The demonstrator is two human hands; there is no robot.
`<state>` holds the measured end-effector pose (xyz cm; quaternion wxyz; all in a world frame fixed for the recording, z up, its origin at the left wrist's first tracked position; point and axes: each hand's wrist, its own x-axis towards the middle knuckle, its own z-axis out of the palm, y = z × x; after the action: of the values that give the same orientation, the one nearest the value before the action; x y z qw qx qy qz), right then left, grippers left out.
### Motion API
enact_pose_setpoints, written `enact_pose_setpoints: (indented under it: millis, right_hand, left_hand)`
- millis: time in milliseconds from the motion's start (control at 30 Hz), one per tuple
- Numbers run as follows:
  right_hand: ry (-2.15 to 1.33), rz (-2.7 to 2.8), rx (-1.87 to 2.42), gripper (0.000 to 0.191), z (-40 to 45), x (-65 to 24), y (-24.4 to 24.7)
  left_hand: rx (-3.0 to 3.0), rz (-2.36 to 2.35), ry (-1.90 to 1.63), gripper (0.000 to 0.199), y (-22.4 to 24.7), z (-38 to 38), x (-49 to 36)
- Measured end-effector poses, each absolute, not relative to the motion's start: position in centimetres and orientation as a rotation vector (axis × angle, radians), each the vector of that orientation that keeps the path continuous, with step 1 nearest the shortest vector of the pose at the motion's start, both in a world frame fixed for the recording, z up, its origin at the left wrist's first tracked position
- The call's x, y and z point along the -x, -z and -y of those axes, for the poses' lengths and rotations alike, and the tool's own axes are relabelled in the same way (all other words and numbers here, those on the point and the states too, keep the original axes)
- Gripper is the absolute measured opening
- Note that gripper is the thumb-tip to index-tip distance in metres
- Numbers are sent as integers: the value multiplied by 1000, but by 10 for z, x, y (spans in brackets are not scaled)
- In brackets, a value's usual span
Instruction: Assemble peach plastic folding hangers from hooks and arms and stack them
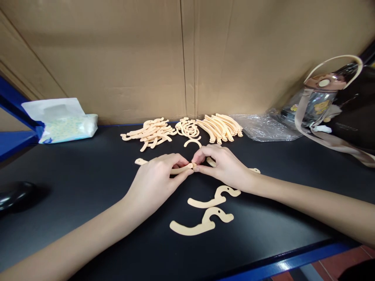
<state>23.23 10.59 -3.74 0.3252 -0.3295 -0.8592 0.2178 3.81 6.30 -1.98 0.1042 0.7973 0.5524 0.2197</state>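
Observation:
Over the middle of the black table, my left hand (156,175) is closed on a curved pale peach strip (180,170), whose far end (141,161) sticks out behind the knuckles. My right hand (227,166) pinches at the strip's near end, and the fingertips of both hands almost meet there. A second pale strip (211,162) shows inside the right hand, with a holed end (255,170) beyond it; my palm hides the middle. Just below lie two flat S-shaped pieces, an upper one (205,203) and a lower one (191,229), each with a small hole.
Behind my hands are a left pile of curved strips (155,132), a small heap of hooked pieces (187,128) and a right pile of strips (221,127). Farther out are a tissue pack (68,127), clear plastic bag (263,127), strapped bottle (320,99) and black mouse-like object (14,195).

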Motion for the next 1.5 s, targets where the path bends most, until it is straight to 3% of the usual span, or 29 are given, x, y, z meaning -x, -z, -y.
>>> enact_pose_setpoints:
  millis: [167,567,700,767,900,1033,1167,1500]
  right_hand:
    - [-363,2318,760,14,-102,-233,37]
    - [-368,2370,725,10,-100,-233,37]
    - [-284,2390,724,19,-106,-237,28]
    - [-203,2391,755,21,-111,-242,19]
    - [-2,2443,922,9,-118,-258,6]
    - [120,2526,1094,21,-114,-273,13]
    - [56,2546,1135,26,-106,-279,23]
    - [-284,2471,1047,12,-95,-267,27]
  left_hand:
    - [-2128,-1543,-617,25,16,-65,-34]
    - [-1806,-1367,-625,23,12,-74,-34]
    - [-1665,-1323,-621,26,13,-77,-32]
    - [-1593,-1328,-608,28,14,-79,-30]
    - [-1503,-1356,-637,28,15,-83,-28]
    - [-1444,-1346,-640,29,15,-85,-29]
    - [-1430,-1349,-652,29,14,-85,-31]
    - [-1424,-1299,-626,30,15,-81,-35]
